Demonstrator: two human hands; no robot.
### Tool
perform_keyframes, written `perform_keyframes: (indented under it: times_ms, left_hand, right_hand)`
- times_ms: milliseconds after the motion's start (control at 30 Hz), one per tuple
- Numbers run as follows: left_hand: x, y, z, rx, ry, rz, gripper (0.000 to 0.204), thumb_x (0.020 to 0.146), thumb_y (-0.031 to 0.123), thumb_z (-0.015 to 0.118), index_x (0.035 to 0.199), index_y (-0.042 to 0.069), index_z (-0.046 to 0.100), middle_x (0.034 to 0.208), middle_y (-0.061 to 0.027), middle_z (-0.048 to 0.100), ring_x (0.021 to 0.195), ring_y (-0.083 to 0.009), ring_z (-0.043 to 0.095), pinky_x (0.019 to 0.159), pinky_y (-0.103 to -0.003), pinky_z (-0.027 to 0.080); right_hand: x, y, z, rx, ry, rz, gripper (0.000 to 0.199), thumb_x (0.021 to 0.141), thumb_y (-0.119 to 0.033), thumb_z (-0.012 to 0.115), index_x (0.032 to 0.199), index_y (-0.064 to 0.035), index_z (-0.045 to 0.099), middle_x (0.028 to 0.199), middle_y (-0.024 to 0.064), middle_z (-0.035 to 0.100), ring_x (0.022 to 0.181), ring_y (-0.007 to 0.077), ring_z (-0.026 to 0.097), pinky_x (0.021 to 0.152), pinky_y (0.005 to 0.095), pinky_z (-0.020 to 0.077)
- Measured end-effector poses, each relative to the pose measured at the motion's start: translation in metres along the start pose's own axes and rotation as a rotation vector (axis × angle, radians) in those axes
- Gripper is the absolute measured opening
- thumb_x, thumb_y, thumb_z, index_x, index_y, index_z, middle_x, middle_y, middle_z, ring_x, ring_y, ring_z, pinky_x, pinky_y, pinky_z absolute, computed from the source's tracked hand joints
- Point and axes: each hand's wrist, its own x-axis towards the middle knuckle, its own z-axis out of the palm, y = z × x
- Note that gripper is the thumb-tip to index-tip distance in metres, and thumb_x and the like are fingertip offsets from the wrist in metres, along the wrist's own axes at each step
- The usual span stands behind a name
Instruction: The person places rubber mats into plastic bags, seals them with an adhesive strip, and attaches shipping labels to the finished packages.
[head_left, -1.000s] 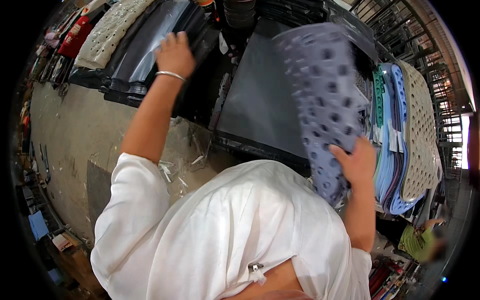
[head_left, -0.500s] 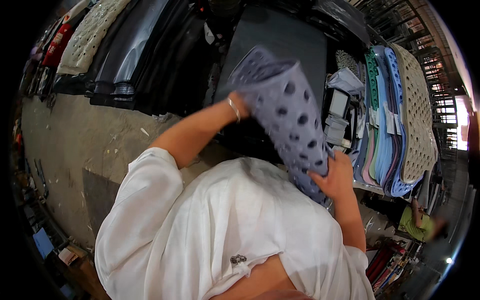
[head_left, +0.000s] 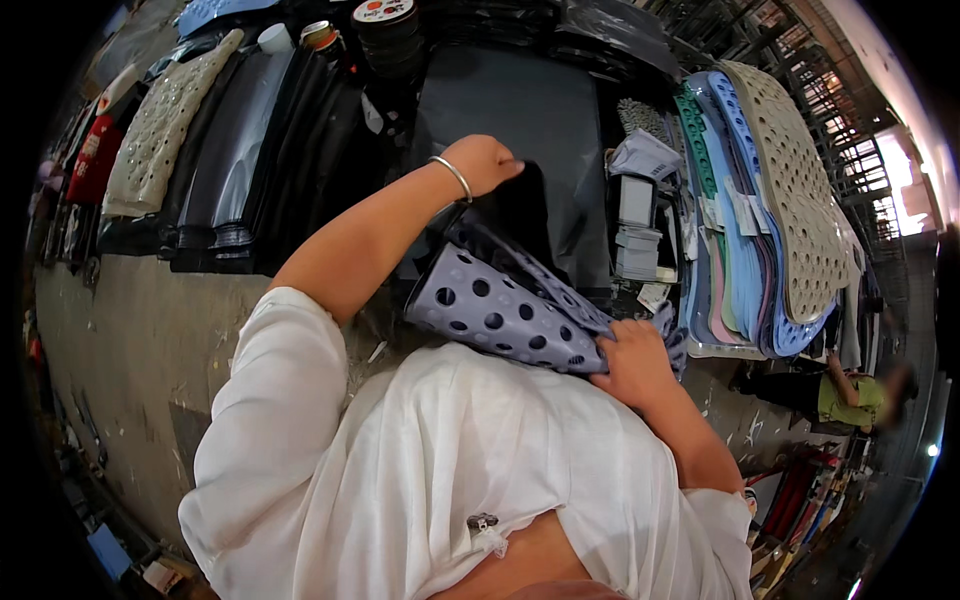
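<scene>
My right hand (head_left: 635,362) grips one end of a grey-purple bath mat (head_left: 500,315) with round holes. The mat is loosely rolled and lies slantwise across my front, at the near edge of the table. Farther up, my left hand (head_left: 482,165), with a bangle on its wrist, is closed in a pinch over a pile of dark grey plastic sheets (head_left: 505,95). From its fingertips a black plastic sheet (head_left: 532,205) seems to rise off the pile. Its lower part disappears behind the mat.
Stacked mats in blue, green and beige (head_left: 790,190) stand at right, beside small white cards (head_left: 637,225) and a plastic packet (head_left: 645,153). Glossy black packages (head_left: 235,150) and a cream mat (head_left: 165,130) lie at left. A person in a green top (head_left: 850,400) is far right.
My left hand has let go of the mat and moved up to the dark sheets. The mat has swung down from upright to nearly flat, still in my right hand.
</scene>
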Motion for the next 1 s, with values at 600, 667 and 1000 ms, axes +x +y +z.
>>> perform_keyframes:
  times_ms: [600,667,1000]
  left_hand:
    - [-0.060,0.036,0.032,0.301,0.493,-0.140,0.021,0.079,0.011,0.058,0.100,0.008,0.056,0.097,-0.0158,0.056,0.085,-0.0334,0.062,0.073,-0.043,0.053]
    - [-0.068,0.027,0.026,0.147,0.342,-0.438,0.038,0.080,0.030,0.065,0.104,0.000,0.058,0.110,-0.0236,0.059,0.100,-0.0394,0.062,0.081,-0.045,0.052]
    - [-0.097,0.148,0.100,0.333,-0.733,0.829,0.029,0.086,0.028,0.052,0.090,0.007,0.072,0.083,-0.0178,0.069,0.084,-0.0348,0.067,0.073,-0.046,0.051]
  right_hand:
    - [0.008,-0.006,-0.037,-0.072,0.058,0.492,0.043,0.068,-0.042,0.074,0.077,-0.0001,0.071,0.079,0.0168,0.064,0.080,0.0333,0.064,0.074,0.0435,0.0506]
    - [0.013,-0.003,-0.045,-0.040,0.102,0.487,0.043,0.069,-0.043,0.074,0.077,-0.0002,0.071,0.079,0.0170,0.065,0.081,0.0333,0.064,0.075,0.0435,0.0509]
    - [0.097,0.070,-0.034,0.081,0.367,0.530,0.033,0.078,-0.033,0.062,0.091,-0.0039,0.071,0.098,0.0208,0.068,0.095,0.0370,0.064,0.084,0.0432,0.0504]
